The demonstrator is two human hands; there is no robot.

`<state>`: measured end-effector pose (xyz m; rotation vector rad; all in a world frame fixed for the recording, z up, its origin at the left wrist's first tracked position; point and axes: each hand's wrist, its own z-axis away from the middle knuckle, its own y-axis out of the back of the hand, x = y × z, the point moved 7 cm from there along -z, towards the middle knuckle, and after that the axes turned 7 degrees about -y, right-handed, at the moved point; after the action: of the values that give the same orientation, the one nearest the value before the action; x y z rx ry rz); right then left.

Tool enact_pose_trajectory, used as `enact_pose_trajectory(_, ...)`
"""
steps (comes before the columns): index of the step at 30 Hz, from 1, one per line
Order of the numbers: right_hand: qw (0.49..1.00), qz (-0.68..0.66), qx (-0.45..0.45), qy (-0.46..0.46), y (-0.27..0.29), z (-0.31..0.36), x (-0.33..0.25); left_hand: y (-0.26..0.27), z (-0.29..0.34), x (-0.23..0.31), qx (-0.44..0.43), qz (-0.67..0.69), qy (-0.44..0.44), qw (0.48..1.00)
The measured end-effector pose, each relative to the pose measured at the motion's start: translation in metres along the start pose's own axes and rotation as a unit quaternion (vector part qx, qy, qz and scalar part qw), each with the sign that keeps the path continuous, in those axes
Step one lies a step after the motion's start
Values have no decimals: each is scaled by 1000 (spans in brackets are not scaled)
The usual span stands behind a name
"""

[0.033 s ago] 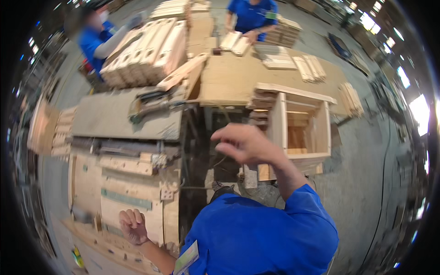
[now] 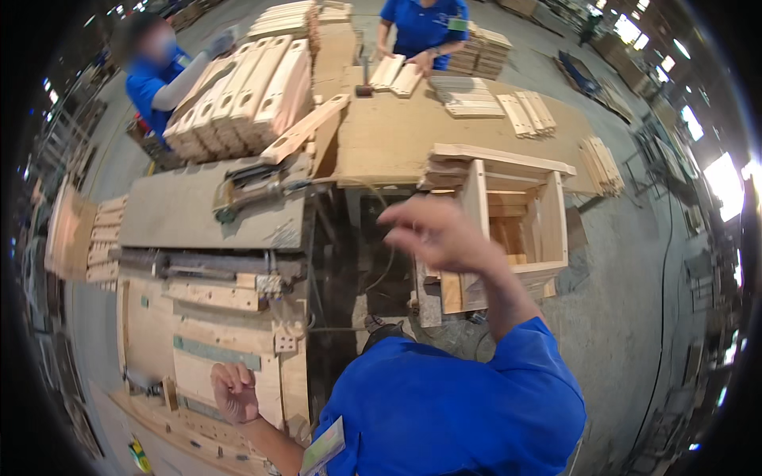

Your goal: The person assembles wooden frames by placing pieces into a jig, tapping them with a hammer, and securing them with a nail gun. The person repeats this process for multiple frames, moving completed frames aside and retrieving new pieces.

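My right hand is raised in front of the open wooden box frame, thumb and fingers apart with nothing visible between them. From this angle, part of the frame's left side is hidden behind it. Over the wooden jig board at lower left hovers my left hand, its fingers loosely bent and holding nothing that I can see. A nail gun with a hose lies on the grey board beyond the jig.
Stacked slotted wooden rails stand at the far left beside a co-worker. Another co-worker handles short slats at the tan table. More slats and a mallet lie there.
My right hand has moved slightly right, closer to the box frame. The left hand stays nearly in place. The whole view has shifted a little.
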<state>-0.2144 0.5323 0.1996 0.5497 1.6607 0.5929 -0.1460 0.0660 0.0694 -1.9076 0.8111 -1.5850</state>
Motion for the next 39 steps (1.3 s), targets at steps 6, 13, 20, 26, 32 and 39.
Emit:
enact_pose_trajectory(6,854,418,78,-299,191,2,213,6,-44,-103,78,-202,169,962)
enact_pose_trajectory(13,826,480,-61,-290,205,-15,299,2,-54,-150,66,-264,236,933)
enact_pose_trajectory(20,835,515,84,-173,251,-20,147,-14,-49,-128,28,-366,250,896)
enact_pose_trajectory(26,874,468,132,-2,156,-105,-58,-54,-41,-60,5,-392,71,917)
enact_pose_trajectory(32,941,324,13,96,-55,-173,-161,-123,-18,30,-136,-634,-290,704)
enact_pose_trajectory(39,945,226,-135,195,-324,-198,-243,10,21,38,14,-812,-168,559)
